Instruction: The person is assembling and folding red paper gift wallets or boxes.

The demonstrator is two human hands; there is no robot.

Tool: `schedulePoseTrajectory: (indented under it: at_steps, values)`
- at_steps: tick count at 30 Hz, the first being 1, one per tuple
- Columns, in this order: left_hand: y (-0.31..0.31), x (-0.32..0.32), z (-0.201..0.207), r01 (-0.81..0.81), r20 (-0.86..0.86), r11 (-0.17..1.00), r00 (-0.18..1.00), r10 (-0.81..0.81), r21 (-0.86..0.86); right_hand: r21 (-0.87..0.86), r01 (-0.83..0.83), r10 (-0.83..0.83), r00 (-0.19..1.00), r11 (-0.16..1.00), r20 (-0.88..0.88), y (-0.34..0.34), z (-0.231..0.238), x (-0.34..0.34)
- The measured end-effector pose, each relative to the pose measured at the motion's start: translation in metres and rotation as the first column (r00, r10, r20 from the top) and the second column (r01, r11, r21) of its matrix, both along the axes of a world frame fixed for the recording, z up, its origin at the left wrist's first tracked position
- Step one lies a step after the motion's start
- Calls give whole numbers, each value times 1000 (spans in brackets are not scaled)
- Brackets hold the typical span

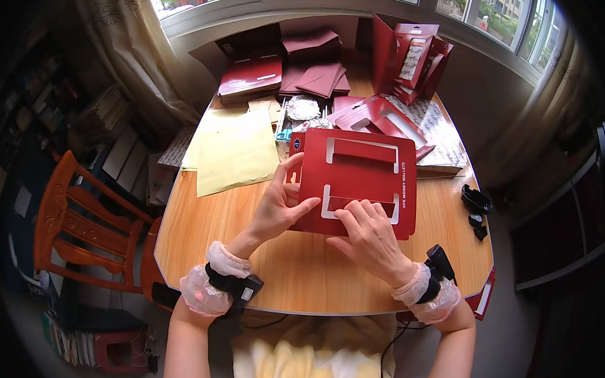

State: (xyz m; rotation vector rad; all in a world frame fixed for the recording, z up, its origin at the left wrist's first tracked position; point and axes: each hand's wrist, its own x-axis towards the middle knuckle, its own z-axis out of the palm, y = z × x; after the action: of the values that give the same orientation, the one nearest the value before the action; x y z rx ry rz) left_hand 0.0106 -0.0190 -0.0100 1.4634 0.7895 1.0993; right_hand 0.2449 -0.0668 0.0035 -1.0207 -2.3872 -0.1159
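Observation:
A glossy red cardboard wallet package (367,180), with two white-edged cut-outs and folded flaps, is raised in front of me over the table. My left hand (271,207) grips its left edge, thumb on the front and the other fingers partly behind it. The fingers of my right hand (373,241) are bent together at the lower cut-out and its flap, the thumb below near the bottom edge. More red card shows behind the package at its right and lower edges. The right fingertips are partly hidden.
Yellow sheets (237,151) lie on the wooden table (203,227) at left. Behind are stacked red packages (252,76), dark red envelopes (321,79), a foil-wrapped item (303,108) and upright red folders (411,59). Small black items (476,200) lie at right; a wooden chair (91,222) stands left.

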Motion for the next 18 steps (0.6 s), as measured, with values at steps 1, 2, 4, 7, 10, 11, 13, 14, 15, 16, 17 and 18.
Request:
schedulePoseTrajectory:
  at_steps: [1, 2, 4, 7, 10, 11, 13, 14, 15, 16, 17, 18]
  values:
    - [-1, 0, -2, -1, 2, 1000, 1000, 1, 0, 0, -1, 1, 1000, 1000, 2, 0, 1, 0]
    - [-1, 0, -4, 7, -31, 1000, 999, -8, -5, -69, 13, -11, 1000, 998, 22, 0, 1, 0]
    - [-4, 0, 1, 16, -82, 999, 996, -19, -34, -137, 27, -21, 999, 990, 45, 2, 2, 1]
    - [-2, 3, -5, 32, -9, 999, 999, -32, -22, -184, 6, 8, 997, 983, 76, 7, 5, 1]
    - [-3, -4, -1, 3, -274, 967, 959, 69, 255, -280, 7, 9, 999, 960, 53, 11, 9, 2]
    - [-1, -6, -1, 0, -272, 967, 960, 71, 255, -308, 6, -5, 1000, 951, 4, 13, 10, 1]
    - [2, -7, -1, 62, -281, 903, 957, 67, 425, -336, 1, -17, 999, 942, -42, 13, 11, 1]
    - [-4, -6, 1, 44, -216, 968, 976, 11, 248, -373, -12, -24, 995, 928, -93, 13, 12, 0]
    - [-5, -7, 2, 40, -214, 968, 977, 14, 248, -408, -28, -34, 989, 913, -143, 12, 13, 0]
    - [-6, -7, 5, 65, -279, 943, 960, 30, 325, -406, -27, -33, 990, 914, -140, 11, 14, 0]
    - [-7, -6, 6, 94, -342, 912, 938, 52, 398, -400, 5, -78, 983, 916, -166, 9, 13, 1]
    - [-8, -3, 6, 99, -298, 901, 954, 35, 422, -396, 37, -122, 974, 918, -192, 8, 12, 1]
